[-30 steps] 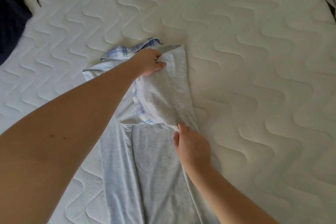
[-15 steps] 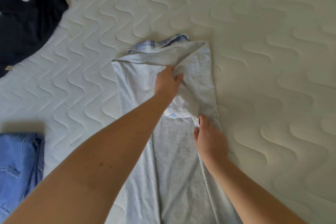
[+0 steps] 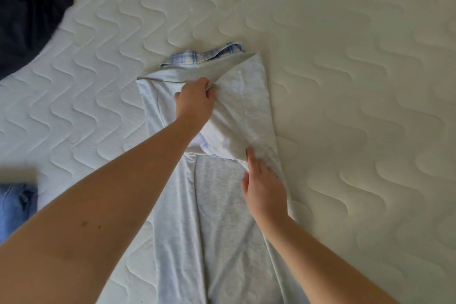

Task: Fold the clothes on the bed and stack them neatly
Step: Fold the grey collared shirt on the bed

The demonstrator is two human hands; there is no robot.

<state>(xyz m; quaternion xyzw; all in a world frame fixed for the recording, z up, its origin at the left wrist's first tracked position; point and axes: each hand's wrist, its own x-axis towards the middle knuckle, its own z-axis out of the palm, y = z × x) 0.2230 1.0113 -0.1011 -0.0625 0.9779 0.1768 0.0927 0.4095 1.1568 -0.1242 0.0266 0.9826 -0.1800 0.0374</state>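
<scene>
Head view. The grey garment point(image 3: 237, 205) was laid lengthwise on the quilted mattress point(image 3: 345, 81), running from the centre down to 6 o'clock, with its plaid collar point(image 3: 204, 55) showing at the far end, toward 12 o'clock. A fold of grey cloth near the collar was pinched in the curled fingers of the left hand point(image 3: 195, 103). The right hand point(image 3: 264, 190), at about 4 o'clock from the left one, was pressed onto the lower edge of the turned-over flap with its fingers straight, so nothing was grasped by it.

Compared with a second earlier, the left hand had been drawn back from the collar end toward the middle of the upper part, and the flap of cloth had been spread wider across the top. The right hand had been kept at the same lower corner as an anchor. The camera had also been swung leftward, so that a dark garment point(image 3: 27, 15) at 10 o'clock and a blue denim item point(image 3: 14, 205) at 8 o'clock were brought into view.

This is judged to mean that the sleeve or shoulder section was being tucked inward and smoothed, an early stage of folding this piece. The lengthwise folds and the stacking are judged to be not yet done, and the dark garment was unfolded.
</scene>
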